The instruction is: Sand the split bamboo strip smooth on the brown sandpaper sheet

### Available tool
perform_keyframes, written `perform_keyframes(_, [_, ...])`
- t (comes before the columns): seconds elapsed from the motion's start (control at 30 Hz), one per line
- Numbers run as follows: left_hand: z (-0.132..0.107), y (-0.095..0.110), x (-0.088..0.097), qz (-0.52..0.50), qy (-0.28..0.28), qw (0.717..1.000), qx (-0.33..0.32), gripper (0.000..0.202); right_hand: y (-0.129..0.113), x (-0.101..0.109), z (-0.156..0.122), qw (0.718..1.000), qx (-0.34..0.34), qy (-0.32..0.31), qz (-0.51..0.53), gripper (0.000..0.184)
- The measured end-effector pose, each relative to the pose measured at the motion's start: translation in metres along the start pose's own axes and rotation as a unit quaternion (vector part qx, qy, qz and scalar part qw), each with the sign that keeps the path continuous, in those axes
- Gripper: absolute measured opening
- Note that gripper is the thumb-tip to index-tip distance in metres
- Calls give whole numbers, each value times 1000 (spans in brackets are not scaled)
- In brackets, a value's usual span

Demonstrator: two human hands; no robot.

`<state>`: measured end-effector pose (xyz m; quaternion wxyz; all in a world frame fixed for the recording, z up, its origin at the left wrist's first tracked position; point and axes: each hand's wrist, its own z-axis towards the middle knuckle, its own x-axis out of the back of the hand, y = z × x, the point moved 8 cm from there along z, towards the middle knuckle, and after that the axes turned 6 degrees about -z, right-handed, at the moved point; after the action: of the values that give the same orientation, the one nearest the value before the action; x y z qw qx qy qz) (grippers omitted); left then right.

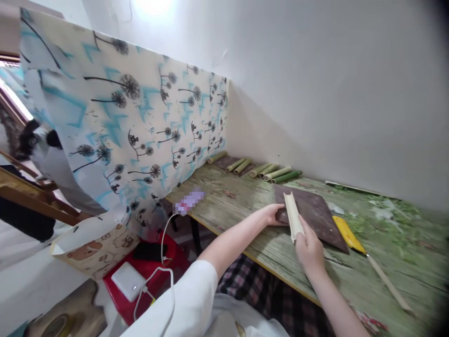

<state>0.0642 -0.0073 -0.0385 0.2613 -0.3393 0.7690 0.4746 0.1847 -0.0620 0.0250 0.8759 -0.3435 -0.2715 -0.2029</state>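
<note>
"What's the right hand doing?"

"The right hand [308, 249] is closed around a split bamboo piece [293, 216], pale side up, which sits across a dark board [314, 210]."

"And the left hand [271, 214]?"

"Its fingers are curled against the bamboo's edge. I can't tell if it's gripping."

"What's around them?"

"A yellow knife [347, 235] lies just beside the board on a wood-patterned table [224, 199], with more bamboo pieces [266, 171] along the wall."

Left hand [271, 214] and right hand [308, 250] hold a bamboo strip [293, 216] (pale, split).
</note>
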Motion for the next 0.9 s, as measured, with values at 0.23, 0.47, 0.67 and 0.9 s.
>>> perform_keyframes(0.23, [-13,-8,-3,-32,-38,999,-14,27,-14,6,1,996,59,11,-58,49])
perform_keyframes(0.47, [-15,-17,-14,21,-87,996,-5,23,-22,9,2,992,60,11,-112,51])
perform_keyframes(0.67, [-17,-9,-9,27,-9,996,-82,20,-31,12,-3,991,63,-11,-120,52])
perform_keyframes(0.9, [-22,-10,-19,158,-61,974,-152,27,-26,15,-1,991,19,-13,-131,53])
